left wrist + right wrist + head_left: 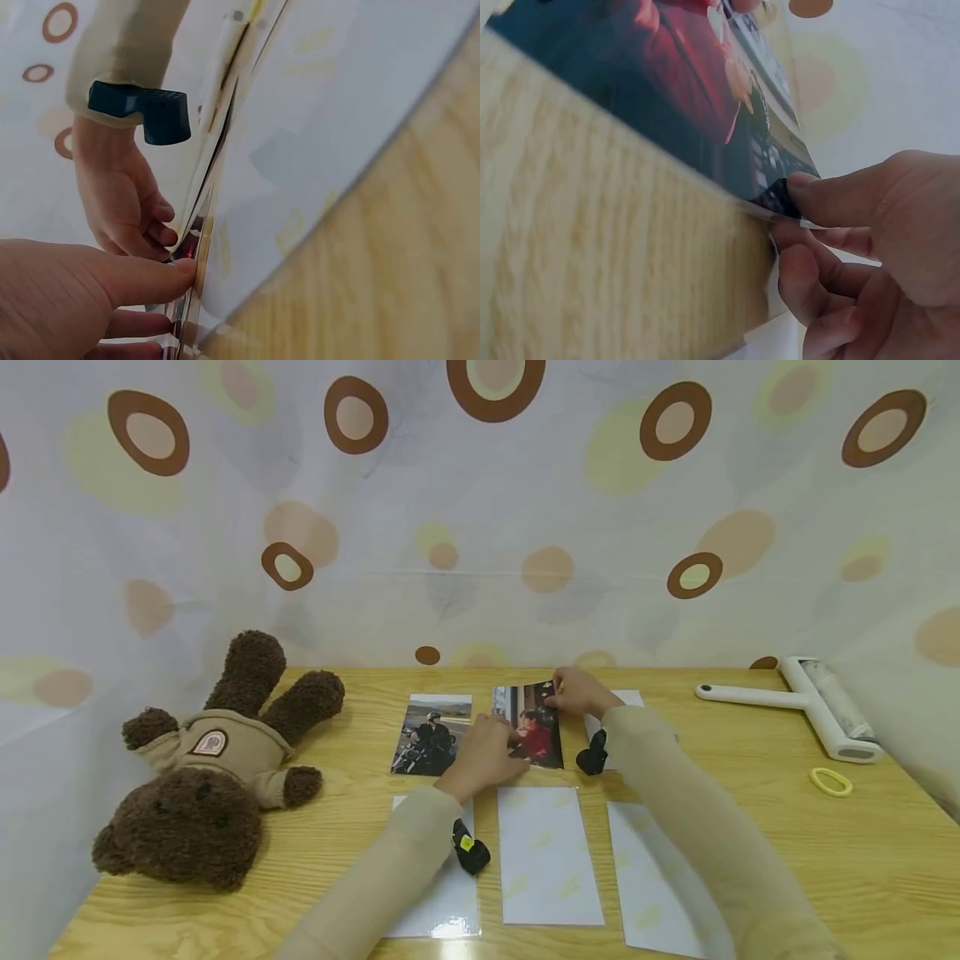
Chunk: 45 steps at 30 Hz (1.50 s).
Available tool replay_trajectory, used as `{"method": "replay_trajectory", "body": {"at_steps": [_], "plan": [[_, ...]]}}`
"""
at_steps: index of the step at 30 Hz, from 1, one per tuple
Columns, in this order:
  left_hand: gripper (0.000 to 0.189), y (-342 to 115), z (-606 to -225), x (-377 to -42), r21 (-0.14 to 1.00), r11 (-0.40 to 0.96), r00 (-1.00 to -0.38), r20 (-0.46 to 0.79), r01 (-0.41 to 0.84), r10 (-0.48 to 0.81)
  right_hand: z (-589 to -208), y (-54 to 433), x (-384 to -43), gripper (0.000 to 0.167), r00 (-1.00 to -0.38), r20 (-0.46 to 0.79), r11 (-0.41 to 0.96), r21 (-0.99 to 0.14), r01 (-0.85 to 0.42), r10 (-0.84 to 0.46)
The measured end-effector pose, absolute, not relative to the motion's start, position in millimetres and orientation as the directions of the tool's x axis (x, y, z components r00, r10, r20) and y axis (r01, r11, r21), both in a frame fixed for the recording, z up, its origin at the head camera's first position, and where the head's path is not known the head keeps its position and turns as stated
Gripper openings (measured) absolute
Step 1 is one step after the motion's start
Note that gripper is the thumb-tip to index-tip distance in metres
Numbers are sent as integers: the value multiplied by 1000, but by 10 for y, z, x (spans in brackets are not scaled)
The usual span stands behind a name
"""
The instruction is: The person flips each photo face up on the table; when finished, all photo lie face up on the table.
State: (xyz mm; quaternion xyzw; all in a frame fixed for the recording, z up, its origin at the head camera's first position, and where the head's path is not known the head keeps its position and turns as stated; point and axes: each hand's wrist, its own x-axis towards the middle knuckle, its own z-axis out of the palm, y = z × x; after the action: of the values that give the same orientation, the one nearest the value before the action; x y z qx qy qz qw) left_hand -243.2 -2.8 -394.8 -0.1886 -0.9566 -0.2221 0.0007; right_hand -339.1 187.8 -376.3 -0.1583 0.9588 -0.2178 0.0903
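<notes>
A glossy photo [551, 735] of a person in red lies at the far middle of the table. My right hand [585, 693] pinches its upper right corner between thumb and fingers; in the right wrist view that corner [776, 199] is raised off the wood. My left hand [483, 758] is over the photo's lower left part, its thumb [161, 277] and extended fingers touching it by the near edge. To the left lies another photo [426, 739], of a rider on a motorcycle. A white card [630, 698] is partly hidden behind my right forearm.
Nearer me lie three white cards: left [435, 902], middle [547, 860] and right [652, 877], the outer two partly under my forearms. A brown teddy bear [232, 752] lies at the left. At the right are a lint roller [813, 700] and a yellow ring [831, 782].
</notes>
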Motion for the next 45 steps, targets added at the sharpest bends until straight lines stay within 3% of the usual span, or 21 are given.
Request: {"method": "replay_trajectory", "body": {"at_steps": [9, 13, 22, 31, 39, 45], "plan": [[38, -78, -3946, -2435, 450, 812, -926, 111, 371, 361, -3775, 1841, -3349, 29, -958, -125, 916, -347, -203, -259], [39, -52, -3946, -2435, 443, 818, -927, 104, 368, 360, -3753, 1843, -3324, 45, -968, -147, 942, -298, -154, -204], [36, 25, -3943, -2437, 510, 768, -920, 154, 387, 361, -3705, 2129, -3251, 36, -955, -191, 925, -349, -152, -229], [20, 279, -3887, -2528, 618, 640, -885, 242, 456, 397, -3664, 2592, -3217, 32, -959, -116, 910, -363, -202, -259], [25, 658, -3887, -2534, 474, 722, -857, 177, 504, 483, -3731, 2915, -3215, 44, -960, -118, 896, -403, -186, -253], [27, 858, -3894, -2542, 391, 792, -879, 116, 469, 463, -3712, 3008, -3199, 79, -931, -173, 875, -429, -222, -321]]}}
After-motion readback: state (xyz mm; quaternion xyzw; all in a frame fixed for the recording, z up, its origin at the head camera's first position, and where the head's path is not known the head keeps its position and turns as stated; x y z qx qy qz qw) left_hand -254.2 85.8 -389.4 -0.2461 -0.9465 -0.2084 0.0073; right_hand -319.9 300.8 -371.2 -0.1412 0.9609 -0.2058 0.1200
